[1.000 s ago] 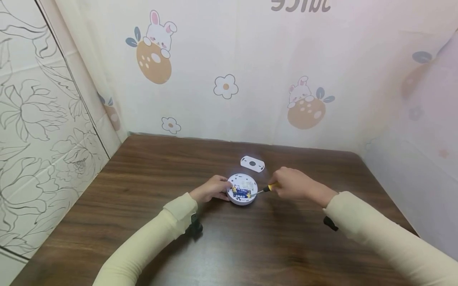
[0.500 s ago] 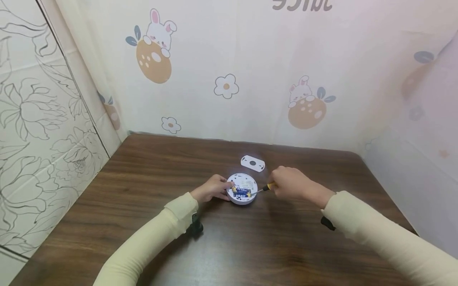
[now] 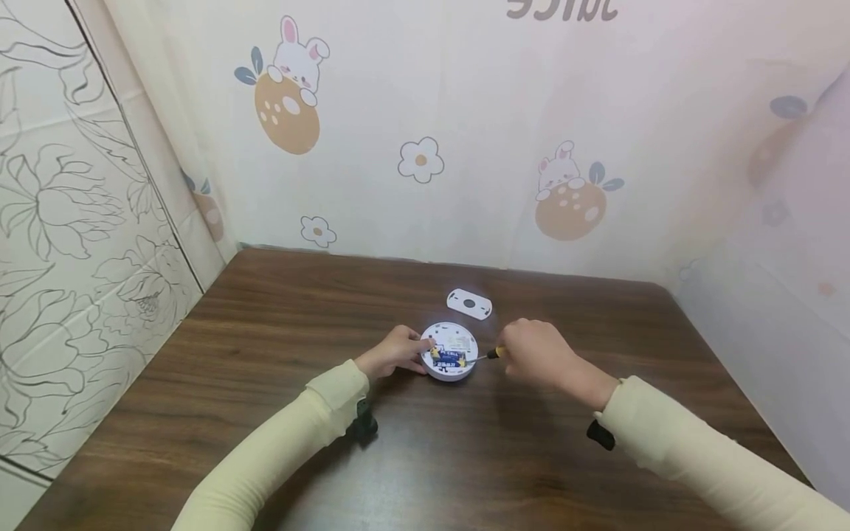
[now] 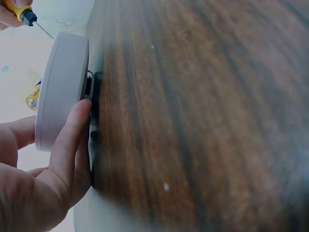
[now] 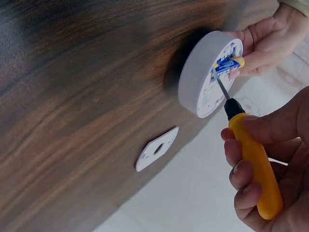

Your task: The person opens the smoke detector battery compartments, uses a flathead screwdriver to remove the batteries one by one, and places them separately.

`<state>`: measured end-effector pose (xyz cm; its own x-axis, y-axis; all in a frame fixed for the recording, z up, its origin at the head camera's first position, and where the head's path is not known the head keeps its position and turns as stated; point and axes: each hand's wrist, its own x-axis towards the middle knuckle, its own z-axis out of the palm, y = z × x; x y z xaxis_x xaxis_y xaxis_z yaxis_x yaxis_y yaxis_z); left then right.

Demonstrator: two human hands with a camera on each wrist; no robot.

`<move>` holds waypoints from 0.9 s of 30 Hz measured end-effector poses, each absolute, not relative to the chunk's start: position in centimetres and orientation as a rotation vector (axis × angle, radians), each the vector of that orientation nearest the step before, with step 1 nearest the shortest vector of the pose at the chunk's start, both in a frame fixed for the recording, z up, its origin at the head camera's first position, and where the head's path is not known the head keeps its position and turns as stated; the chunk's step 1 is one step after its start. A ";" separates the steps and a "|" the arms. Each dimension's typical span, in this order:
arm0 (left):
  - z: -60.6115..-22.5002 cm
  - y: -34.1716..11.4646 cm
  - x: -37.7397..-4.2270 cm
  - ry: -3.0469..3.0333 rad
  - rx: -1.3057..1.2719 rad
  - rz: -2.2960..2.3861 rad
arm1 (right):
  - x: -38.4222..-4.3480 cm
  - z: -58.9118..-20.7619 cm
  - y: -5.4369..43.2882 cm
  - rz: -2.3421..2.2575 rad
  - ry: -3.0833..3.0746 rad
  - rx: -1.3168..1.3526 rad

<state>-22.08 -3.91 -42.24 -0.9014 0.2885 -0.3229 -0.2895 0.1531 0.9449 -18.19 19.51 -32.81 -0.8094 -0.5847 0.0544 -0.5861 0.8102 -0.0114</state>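
A round white device stands on the table with its battery side up. My left hand grips its left edge, thumb on the face and fingers at the side and underneath. Blue-and-yellow batteries sit in its recess; in the right wrist view one battery has its yellow end raised out of the face. In my right hand is a screwdriver with a yellow handle and black collar, fingers and thumb wrapped round the handle. Its thin metal shaft reaches the batteries from the right, the tip at the recess.
An oblong white plate with a dark round centre lies just behind the device. The brown wooden table ends at a wall hung with rabbit-patterned cloth. Black wrist cameras hang under both sleeves.
My right hand and forearm have dropped slightly toward the near side, and the screwdriver lies at a flatter angle, its tip still at the batteries. The left hand and device have hardly moved.
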 end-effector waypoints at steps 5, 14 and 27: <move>-42.1 -3.9 -22.0 2.008 -0.015 1.797 | -18.4 -33.4 20.2 0.209 -2.969 0.920; -42.0 -4.0 -22.1 2.012 -0.034 1.797 | -18.6 -34.1 21.1 0.438 -3.004 0.851; -42.3 -4.0 -22.1 2.005 -0.021 1.790 | -19.2 -35.8 22.6 0.712 -3.050 0.810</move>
